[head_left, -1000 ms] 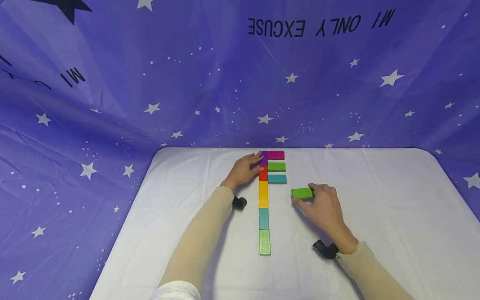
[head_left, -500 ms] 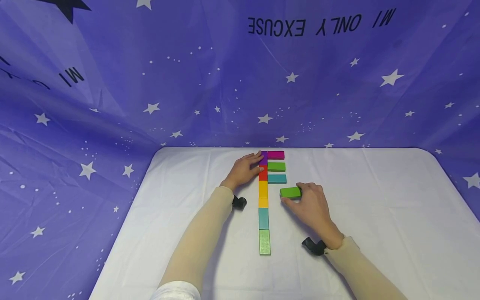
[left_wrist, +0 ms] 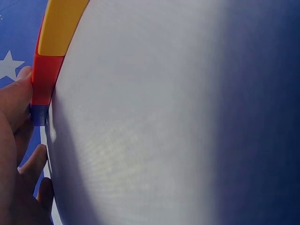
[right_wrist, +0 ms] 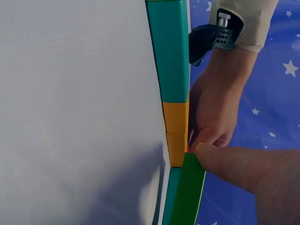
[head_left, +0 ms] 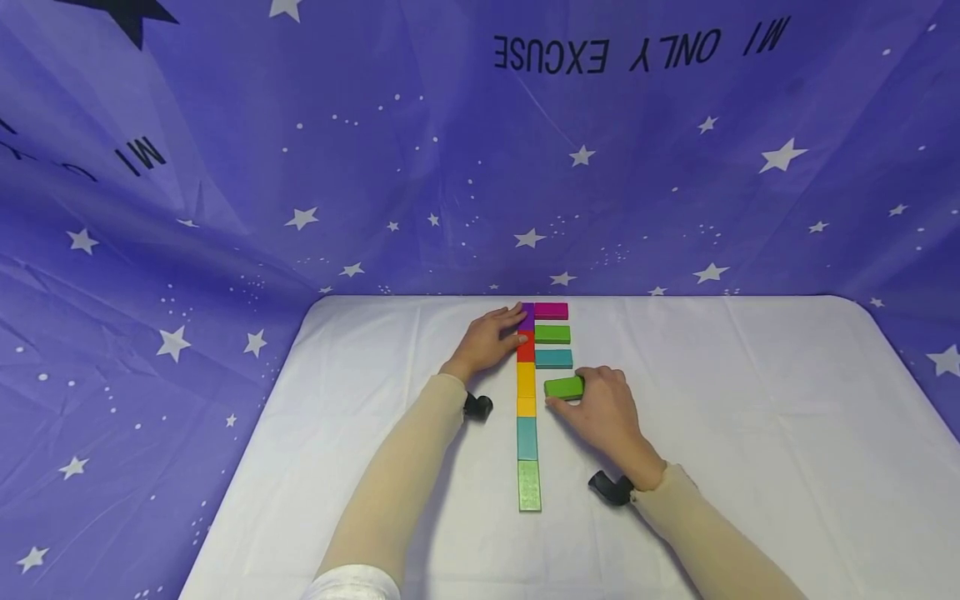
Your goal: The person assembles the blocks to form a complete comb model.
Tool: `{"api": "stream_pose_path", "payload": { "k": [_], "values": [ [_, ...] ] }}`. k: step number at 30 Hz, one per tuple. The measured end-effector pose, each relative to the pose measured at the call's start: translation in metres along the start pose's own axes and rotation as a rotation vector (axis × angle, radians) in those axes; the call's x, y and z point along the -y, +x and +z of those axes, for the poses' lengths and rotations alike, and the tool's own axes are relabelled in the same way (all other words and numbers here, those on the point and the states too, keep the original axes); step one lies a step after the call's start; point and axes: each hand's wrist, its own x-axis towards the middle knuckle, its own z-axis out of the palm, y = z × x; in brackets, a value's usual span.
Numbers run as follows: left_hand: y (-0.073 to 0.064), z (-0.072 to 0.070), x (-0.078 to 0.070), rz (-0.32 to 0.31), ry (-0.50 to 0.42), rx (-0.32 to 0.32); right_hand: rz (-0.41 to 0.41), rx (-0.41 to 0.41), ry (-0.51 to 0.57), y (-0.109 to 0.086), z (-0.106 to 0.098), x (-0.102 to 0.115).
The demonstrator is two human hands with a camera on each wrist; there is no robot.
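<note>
A column of rectangular blocks runs down the table: a purple block (head_left: 529, 310), a red block (head_left: 527, 351), yellow ones (head_left: 527, 380), a teal one (head_left: 527, 438) and a pale green one (head_left: 528, 487) nearest. My left hand (head_left: 482, 343) rests against the far end, its thumb and a finger touching the red and purple blocks. My right hand (head_left: 609, 410) pinches a green block (head_left: 563, 388) between thumb and fingers, just right of the yellow blocks and apart from them. In the right wrist view, the thumb (right_wrist: 234, 161) presses its end. Whether it touches the table I cannot tell.
Right of the column, a magenta block (head_left: 552, 311), a green block (head_left: 552, 335) and a teal block (head_left: 554, 359) lie crosswise against it, with gaps between them. The white-covered table (head_left: 750, 433) meets a purple star-printed cloth (head_left: 645, 200) at its back edge.
My right hand has moved left with the green block, bringing it from well right of the column to close beside the yellow blocks. The left hand has stayed put.
</note>
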Motion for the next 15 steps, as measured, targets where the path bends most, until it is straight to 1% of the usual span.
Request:
{"api": "stream_pose_path", "payload": {
  "k": [3,9,14,15],
  "values": [
    [0.0009,0.0010,0.0009,0.000,0.006,-0.005,0.007,0.007,-0.014,0.0023,0.0034,0.0008],
    [0.0008,0.0009,0.0005,0.001,-0.005,-0.007,-0.008,0.010,-0.057,0.0059,0.0082,0.0009],
    [-0.0013,0.0002,-0.0009,0.021,-0.033,-0.029,-0.018,0.017,-0.101,0.0067,0.0099,0.0018],
    [-0.0017,-0.0001,-0.0011,0.028,-0.026,-0.036,-0.021,0.019,-0.109,0.0067,0.0099,0.0016]
  ]
}}
